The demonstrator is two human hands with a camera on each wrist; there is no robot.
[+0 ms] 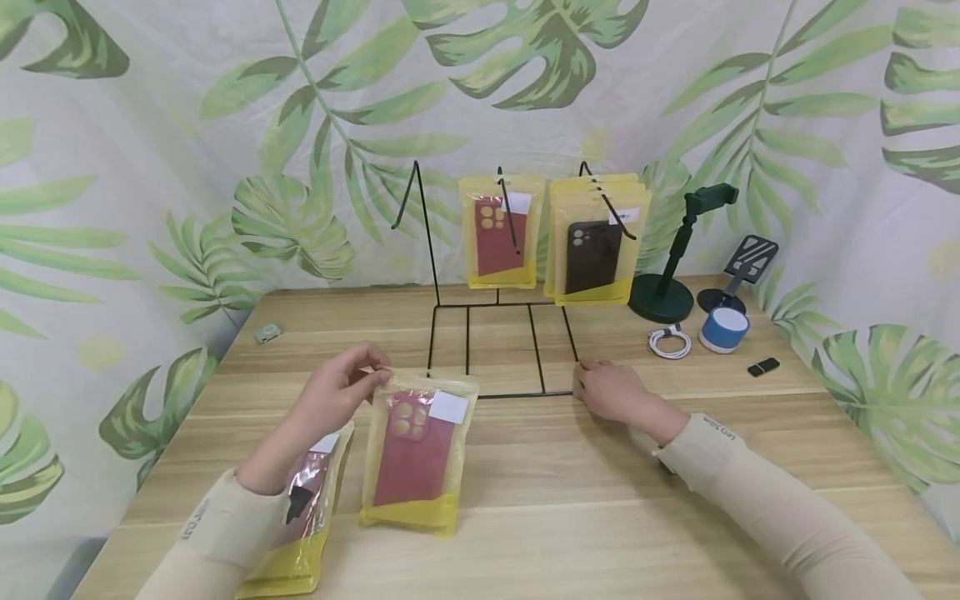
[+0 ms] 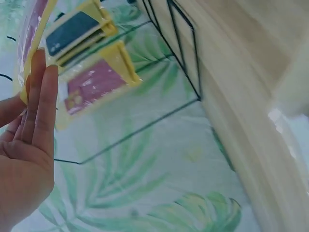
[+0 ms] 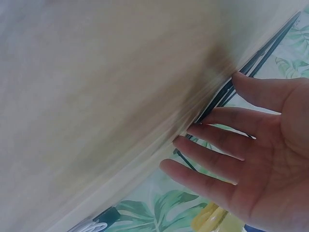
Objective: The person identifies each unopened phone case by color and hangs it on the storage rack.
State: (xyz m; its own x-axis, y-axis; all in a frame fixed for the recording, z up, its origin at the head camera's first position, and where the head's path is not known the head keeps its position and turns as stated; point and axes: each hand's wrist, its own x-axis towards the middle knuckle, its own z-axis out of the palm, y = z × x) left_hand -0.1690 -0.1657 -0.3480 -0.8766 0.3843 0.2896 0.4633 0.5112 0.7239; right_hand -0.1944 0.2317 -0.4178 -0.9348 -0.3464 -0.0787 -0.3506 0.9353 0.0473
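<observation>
My left hand point(image 1: 348, 387) pinches the top corner of a clear and yellow pouch point(image 1: 418, 521) holding a red phone case point(image 1: 416, 458). That pouch hangs in front of the black wire display rack point(image 1: 513, 396), tilted slightly. My right hand point(image 1: 611, 390) touches the front right corner of the rack's base, with fairly straight fingers spread in the right wrist view. On the rack's middle hook hangs another pouch with a red case point(image 1: 501, 242); several pouches hang on the right hook, the front one with a black case point(image 1: 592, 254). The left hook point(image 1: 408, 196) carries nothing.
Another pouch point(image 1: 288, 567) lies on the wooden table, partly behind my left forearm. At the right stand a dark green phone stand point(image 1: 662, 296), a black folding stand point(image 1: 742, 267), a blue-white cylinder point(image 1: 723, 331), a white cable point(image 1: 670, 342) and a small black stick point(image 1: 763, 367).
</observation>
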